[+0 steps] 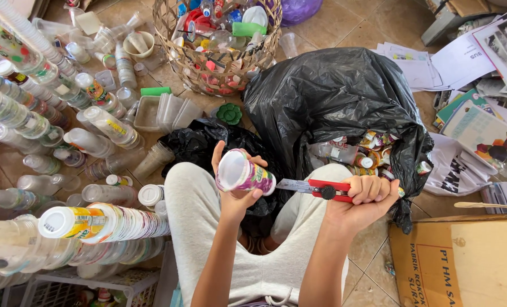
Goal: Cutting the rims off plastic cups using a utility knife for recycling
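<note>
Left hand (237, 196) grips a labelled cup (243, 172); right hand (362, 196) clamps a red cutter (321, 189), blade at its rim. Label uncut. Black bag (333, 102) beyond both hands holds more.

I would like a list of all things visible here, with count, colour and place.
plastic cup: one, white with colourful label, in left hand
utility knife: one, red, in right hand, blade toward cup
black bag: one large, centre, holding containers
wicker basket: one, tan, top, full of bottles
stacked cups: many, clear, left
cardboard box: one, brown, lower right
papers: many, white, upper right
left hand: holds cup
right hand: grips knife
</note>
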